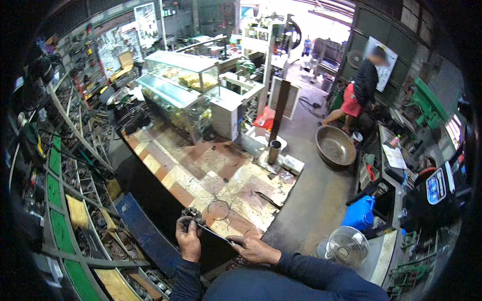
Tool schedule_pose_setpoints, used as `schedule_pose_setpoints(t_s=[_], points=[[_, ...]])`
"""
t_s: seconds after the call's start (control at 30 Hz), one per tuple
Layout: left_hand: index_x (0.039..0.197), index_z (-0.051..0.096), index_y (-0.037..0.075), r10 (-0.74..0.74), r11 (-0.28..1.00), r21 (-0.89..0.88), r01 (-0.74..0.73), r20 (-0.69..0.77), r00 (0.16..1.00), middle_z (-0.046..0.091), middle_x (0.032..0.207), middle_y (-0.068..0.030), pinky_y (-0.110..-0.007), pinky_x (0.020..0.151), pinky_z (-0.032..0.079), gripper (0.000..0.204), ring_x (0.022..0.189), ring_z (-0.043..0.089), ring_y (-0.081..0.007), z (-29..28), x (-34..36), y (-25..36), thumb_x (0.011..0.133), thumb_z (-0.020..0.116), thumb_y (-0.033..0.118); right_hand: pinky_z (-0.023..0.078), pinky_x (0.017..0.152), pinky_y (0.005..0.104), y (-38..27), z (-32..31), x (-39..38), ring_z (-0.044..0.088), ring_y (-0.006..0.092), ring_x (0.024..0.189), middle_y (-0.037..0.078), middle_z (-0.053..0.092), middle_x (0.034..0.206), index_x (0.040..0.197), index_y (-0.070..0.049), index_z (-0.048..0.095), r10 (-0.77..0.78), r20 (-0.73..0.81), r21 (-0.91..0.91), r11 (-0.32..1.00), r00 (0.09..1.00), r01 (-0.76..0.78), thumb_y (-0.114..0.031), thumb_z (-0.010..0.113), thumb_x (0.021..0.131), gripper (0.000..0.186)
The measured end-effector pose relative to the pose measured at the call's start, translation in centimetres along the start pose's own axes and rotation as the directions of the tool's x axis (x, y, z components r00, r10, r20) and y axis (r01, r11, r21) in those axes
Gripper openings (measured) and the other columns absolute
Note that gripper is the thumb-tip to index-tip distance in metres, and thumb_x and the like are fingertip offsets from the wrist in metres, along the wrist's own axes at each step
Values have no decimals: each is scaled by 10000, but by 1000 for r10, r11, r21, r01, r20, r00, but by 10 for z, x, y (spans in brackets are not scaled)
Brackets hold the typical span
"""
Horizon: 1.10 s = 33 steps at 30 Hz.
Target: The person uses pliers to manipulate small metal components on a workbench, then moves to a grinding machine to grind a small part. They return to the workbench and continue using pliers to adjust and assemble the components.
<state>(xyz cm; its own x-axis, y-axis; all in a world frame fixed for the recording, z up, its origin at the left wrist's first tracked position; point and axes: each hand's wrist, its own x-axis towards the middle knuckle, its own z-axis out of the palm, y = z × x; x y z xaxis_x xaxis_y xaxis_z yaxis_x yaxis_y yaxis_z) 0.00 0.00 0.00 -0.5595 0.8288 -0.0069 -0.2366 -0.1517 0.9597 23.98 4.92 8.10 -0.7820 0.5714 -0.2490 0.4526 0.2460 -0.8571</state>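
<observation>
Dark blue sleeves rise from the bottom edge of the frame. At lower centre the left hand (188, 240) is curled tight around a small grey, knobbly metal part (192, 214) that sticks up above its fingers. From that part a thin dark metal rod (215, 234) slants down toward the lower right, its long axis running from hand to hand. Its far end is pinched in the fingertips of the right hand (255, 249). Beyond them, a loop of thin wire (219, 209) lies on the patterned tile floor (216, 165), and a small white fan (348, 246) stands at lower right.
</observation>
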Motion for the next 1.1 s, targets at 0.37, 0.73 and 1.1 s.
schedule_pose_setpoints(t_s=[0.37,0.73,1.1], points=[[1247,521,101,-152,906,-379,190,127,980,663,1225,-173,-464,932,620,175,1061,725,-306,57,6,9,1085,486,45,545,930,457,31,4,-23,708,408,1031,280,717,1109,1470,-84,574,101,-129,107,990,987,-88,-273,485,1076,446],[1258,551,41,-71,994,105,36,347,935,694,1112,-99,-324,827,624,232,924,710,-168,52,16,10,1040,632,56,556,926,425,50,-17,-33,714,348,1030,246,731,1170,1466,-57,582,6,-175,149,989,985,21,-307,499,1103,448],[1222,632,52,178,652,614,-446,448,876,722,1098,-255,-476,844,564,256,1016,710,-430,44,23,-92,1023,644,212,555,905,445,135,10,-17,717,381,1041,271,724,1163,1431,-60,608,73,-237,41,997,969,-65,-285,516,1088,420]])
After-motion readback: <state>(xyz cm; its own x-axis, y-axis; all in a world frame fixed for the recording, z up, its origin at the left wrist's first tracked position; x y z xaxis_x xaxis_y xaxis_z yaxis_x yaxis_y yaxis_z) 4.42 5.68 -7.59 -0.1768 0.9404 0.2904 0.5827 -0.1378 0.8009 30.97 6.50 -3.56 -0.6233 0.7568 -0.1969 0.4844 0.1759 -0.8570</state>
